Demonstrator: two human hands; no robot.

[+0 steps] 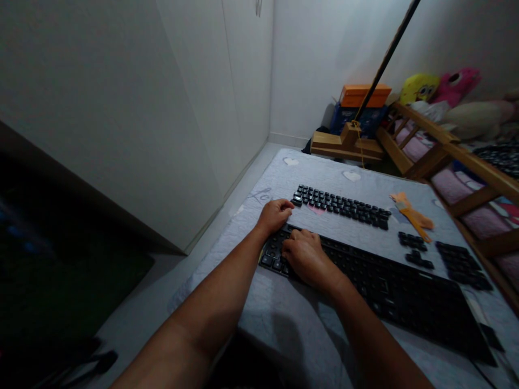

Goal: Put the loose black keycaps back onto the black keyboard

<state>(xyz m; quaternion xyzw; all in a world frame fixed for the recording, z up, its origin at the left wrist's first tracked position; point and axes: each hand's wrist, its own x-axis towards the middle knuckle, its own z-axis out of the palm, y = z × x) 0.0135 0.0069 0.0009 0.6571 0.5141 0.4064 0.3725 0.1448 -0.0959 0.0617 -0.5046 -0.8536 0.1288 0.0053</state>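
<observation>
A black keyboard (413, 297) lies at a slant on the cloth-covered table, most of its key places bare, with a few keycaps (272, 262) seated at its near left corner. Beyond it, loose black keycaps (340, 205) are laid out in rows. My left hand (276, 215) reaches to the left end of these rows, fingers drawn together at the end keycap (297, 200); whether it is lifted I cannot tell. Over the keyboard's left part rests my right hand (305, 250), its fingers curled down onto the keys. Whatever lies under those fingertips is hidden.
More loose keycaps (462, 265) lie in groups to the right, near an orange brush (411, 216) and an orange cloth (419, 213). A white cabinet (194, 108) stands left. Behind are a wooden stand (344, 143) with a pole and a wooden bed rail (450, 143).
</observation>
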